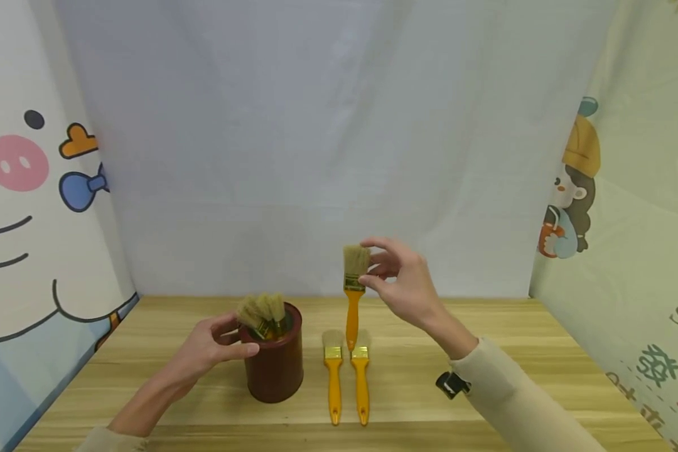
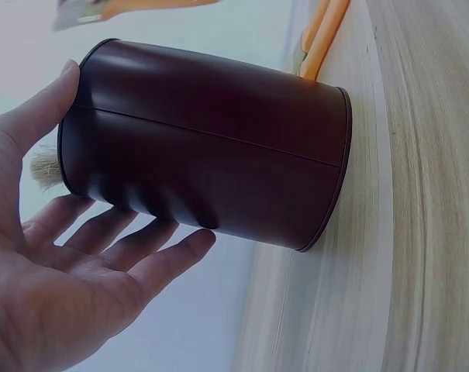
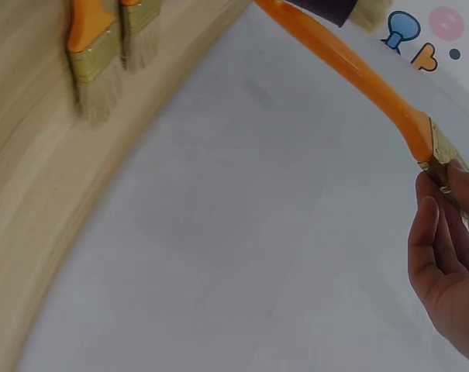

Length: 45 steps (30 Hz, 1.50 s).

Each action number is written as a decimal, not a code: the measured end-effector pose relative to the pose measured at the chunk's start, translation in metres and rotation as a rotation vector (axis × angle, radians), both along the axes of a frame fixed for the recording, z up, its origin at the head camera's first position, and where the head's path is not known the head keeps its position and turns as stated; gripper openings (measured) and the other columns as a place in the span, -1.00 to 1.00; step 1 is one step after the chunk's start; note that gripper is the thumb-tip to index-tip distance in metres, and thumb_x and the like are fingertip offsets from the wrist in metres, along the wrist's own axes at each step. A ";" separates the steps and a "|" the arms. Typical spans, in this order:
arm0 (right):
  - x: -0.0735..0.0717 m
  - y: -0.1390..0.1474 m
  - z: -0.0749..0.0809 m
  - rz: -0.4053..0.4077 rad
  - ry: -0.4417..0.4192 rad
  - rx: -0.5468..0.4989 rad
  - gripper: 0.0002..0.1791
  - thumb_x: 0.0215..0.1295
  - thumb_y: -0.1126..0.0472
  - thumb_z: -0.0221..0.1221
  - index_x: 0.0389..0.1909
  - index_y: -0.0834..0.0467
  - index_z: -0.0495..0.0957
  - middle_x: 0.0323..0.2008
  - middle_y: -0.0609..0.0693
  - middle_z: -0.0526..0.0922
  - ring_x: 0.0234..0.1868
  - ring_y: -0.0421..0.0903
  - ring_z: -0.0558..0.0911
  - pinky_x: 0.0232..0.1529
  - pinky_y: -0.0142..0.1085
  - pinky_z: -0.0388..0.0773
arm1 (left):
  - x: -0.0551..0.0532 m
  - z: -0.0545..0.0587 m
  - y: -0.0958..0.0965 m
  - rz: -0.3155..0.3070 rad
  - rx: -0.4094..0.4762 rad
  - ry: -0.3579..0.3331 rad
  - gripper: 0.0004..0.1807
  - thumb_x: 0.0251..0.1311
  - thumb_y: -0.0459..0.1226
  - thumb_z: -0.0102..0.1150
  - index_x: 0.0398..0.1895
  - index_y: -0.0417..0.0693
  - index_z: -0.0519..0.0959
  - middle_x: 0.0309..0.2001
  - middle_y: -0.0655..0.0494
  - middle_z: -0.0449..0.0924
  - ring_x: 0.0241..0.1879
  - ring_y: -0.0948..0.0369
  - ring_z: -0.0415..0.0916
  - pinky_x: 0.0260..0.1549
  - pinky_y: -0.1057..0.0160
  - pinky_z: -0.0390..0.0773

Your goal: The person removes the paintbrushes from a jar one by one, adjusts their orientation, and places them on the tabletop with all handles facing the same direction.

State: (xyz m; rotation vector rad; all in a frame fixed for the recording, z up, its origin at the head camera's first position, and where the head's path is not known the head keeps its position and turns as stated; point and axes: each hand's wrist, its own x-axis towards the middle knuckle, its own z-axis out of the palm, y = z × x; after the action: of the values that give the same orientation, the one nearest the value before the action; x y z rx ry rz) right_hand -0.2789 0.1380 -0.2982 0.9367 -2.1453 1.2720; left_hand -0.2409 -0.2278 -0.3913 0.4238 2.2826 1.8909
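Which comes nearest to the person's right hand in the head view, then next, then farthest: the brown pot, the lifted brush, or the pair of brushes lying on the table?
1. The lifted brush: pinched at its ferrule by the right hand.
2. The pair of brushes: flat on the table, below the hand.
3. The brown pot: far to the left, by the left hand.

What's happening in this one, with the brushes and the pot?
A person is at a wooden table. The right hand pinches a yellow-handled brush by its ferrule, holding it upright in the air, bristles up. The left hand rests against the side of a dark red pot with several brushes standing in it. Two more brushes lie side by side on the table beside the pot.
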 end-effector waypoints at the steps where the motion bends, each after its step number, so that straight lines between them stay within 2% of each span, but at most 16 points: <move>1: 0.000 0.003 -0.004 -0.004 -0.013 0.007 -0.40 0.20 0.52 0.46 0.27 0.20 0.61 -0.16 0.15 0.79 -0.26 -0.02 0.79 -0.19 -0.20 0.75 | 0.000 0.000 0.000 0.001 -0.002 0.001 -0.15 0.34 -0.21 0.43 0.62 -0.18 0.27 0.57 -0.35 0.15 0.47 -0.34 0.24 0.28 -0.12 0.54; 8: -0.001 0.023 -0.031 -0.025 -0.137 0.030 -0.42 0.23 0.52 0.43 0.27 0.18 0.62 -0.15 0.14 0.78 -0.28 -0.04 0.78 -0.23 -0.23 0.75 | 0.000 0.002 -0.001 0.001 -0.014 0.002 -0.16 0.34 -0.20 0.43 0.62 -0.18 0.28 0.58 -0.34 0.15 0.49 -0.33 0.22 0.32 -0.17 0.49; 14: -0.001 0.036 -0.049 -0.021 -0.245 0.034 -0.44 0.25 0.53 0.41 0.28 0.25 0.60 -0.14 0.19 0.77 -0.25 0.01 0.79 -0.22 -0.24 0.76 | 0.001 0.003 -0.001 -0.001 -0.008 -0.005 -0.14 0.34 -0.20 0.42 0.63 -0.19 0.25 0.58 -0.34 0.14 0.49 -0.33 0.20 0.31 -0.14 0.50; 25: -0.007 0.054 -0.068 -0.037 -0.380 0.087 -0.42 0.25 0.53 0.40 0.30 0.29 0.58 -0.13 0.19 0.73 -0.26 0.01 0.79 -0.27 -0.24 0.74 | 0.000 0.002 -0.002 0.005 -0.033 -0.002 -0.12 0.35 -0.18 0.42 0.65 -0.18 0.22 0.59 -0.33 0.11 0.51 -0.32 0.18 0.34 -0.18 0.46; 31: -0.010 0.062 -0.079 0.002 -0.439 0.073 -0.44 0.26 0.51 0.40 0.30 0.34 0.55 -0.13 0.24 0.71 -0.24 0.05 0.79 -0.25 -0.23 0.74 | -0.001 0.001 -0.002 0.002 -0.026 0.000 -0.13 0.34 -0.19 0.43 0.63 -0.18 0.25 0.59 -0.33 0.13 0.50 -0.33 0.19 0.33 -0.18 0.47; 33: -0.010 0.064 -0.082 0.018 -0.453 0.074 -0.43 0.28 0.50 0.40 0.31 0.37 0.54 -0.11 0.26 0.70 -0.23 0.08 0.79 -0.23 -0.20 0.75 | -0.001 0.001 -0.002 -0.001 -0.023 0.002 -0.14 0.34 -0.20 0.43 0.63 -0.18 0.26 0.59 -0.33 0.14 0.50 -0.33 0.19 0.33 -0.18 0.47; 40: -0.017 0.067 -0.093 0.032 -0.550 0.074 -0.40 0.26 0.48 0.41 0.32 0.43 0.51 -0.14 0.26 0.70 -0.23 0.13 0.79 -0.19 0.13 0.75 | -0.001 0.001 -0.001 0.005 -0.026 0.002 -0.15 0.34 -0.19 0.43 0.62 -0.18 0.27 0.58 -0.31 0.16 0.50 -0.32 0.21 0.33 -0.17 0.47; 45: -0.024 0.068 -0.104 0.023 -0.631 0.061 -0.39 0.22 0.51 0.41 0.30 0.46 0.50 -0.22 0.23 0.70 -0.29 0.12 0.77 -0.23 0.14 0.75 | -0.001 0.001 -0.001 0.008 -0.025 -0.002 -0.15 0.34 -0.19 0.43 0.62 -0.19 0.27 0.58 -0.32 0.17 0.50 -0.32 0.20 0.33 -0.16 0.48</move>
State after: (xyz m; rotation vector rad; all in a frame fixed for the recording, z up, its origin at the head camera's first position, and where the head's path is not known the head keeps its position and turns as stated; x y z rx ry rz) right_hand -0.3025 0.2060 -0.4023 0.6303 -2.6542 1.6889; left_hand -0.2421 -0.2286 -0.3901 0.4099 2.3070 1.8638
